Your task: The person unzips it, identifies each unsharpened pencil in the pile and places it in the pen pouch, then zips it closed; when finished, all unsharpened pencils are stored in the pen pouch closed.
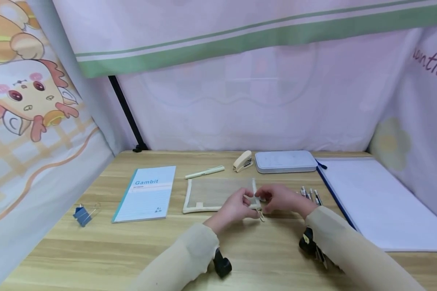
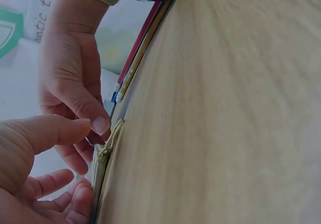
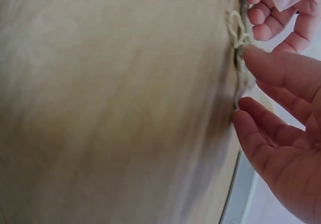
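A mesh zip pouch (image 1: 218, 192) with cream edging lies flat on the table, both hands at its right end. My left hand (image 1: 237, 205) reaches over the near right part of the pouch, its thumb apart from loosely bent fingers. In the left wrist view those fingertips are right at the pouch edging (image 2: 99, 176). My right hand (image 1: 279, 198) is at the right corner, thumb and fingers spread apart around it. A cream zipper pull (image 1: 261, 215) with a loop sticks out from this corner; in the right wrist view my right thumb is beside the pull (image 3: 235, 29).
Behind the pouch are a pale pen (image 1: 204, 172), a cream stapler (image 1: 242, 161) and a pale case (image 1: 285, 161). Left lie a notebook (image 1: 145, 194) and a blue binder clip (image 1: 82, 215). Several pencils (image 1: 317, 197) and a large white board (image 1: 382, 202) are right.
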### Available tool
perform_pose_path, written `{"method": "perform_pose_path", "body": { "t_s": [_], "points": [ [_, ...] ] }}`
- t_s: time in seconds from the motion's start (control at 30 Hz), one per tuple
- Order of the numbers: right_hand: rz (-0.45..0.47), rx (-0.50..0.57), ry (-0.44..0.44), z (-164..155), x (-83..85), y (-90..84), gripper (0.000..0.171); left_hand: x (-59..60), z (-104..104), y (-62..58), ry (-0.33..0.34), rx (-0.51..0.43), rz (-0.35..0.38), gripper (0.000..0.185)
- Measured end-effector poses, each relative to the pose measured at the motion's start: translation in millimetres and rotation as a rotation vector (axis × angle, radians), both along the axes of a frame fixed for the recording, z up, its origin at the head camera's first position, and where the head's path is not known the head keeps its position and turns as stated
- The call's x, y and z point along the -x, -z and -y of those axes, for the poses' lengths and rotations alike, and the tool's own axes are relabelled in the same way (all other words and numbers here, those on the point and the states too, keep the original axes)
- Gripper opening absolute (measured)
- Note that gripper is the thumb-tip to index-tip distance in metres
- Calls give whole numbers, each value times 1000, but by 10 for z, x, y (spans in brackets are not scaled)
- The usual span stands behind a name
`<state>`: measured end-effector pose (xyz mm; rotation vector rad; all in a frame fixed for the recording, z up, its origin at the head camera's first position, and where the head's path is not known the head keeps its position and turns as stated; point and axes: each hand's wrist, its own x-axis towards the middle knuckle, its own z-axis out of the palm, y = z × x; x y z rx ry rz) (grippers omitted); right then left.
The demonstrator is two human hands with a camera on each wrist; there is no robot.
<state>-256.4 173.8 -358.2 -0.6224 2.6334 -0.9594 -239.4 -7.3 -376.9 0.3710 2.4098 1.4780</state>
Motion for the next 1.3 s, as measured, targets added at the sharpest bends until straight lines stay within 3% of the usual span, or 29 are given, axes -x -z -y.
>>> {"method": "perform_pose_path", "body": {
  "t_s": [0.43,0.77,1.07,1.17,1.3],
  "points": [
    [-33,-2,41,57,62,107,31,58,50,102,-26,-89,38,46],
    [144,43,169,55,128,127,24,135,25,108,-38,-6,11,38],
    [159,68,239,82,160,176,21,193,-70,118,-59,202,-118,28],
    [160,81,259,85,151,186,22,187,-75,120,-69,207,-136,23],
    [184,108,302,91,139,201,22,197,-37,144,-65,133,-115,16]
  ]
}}
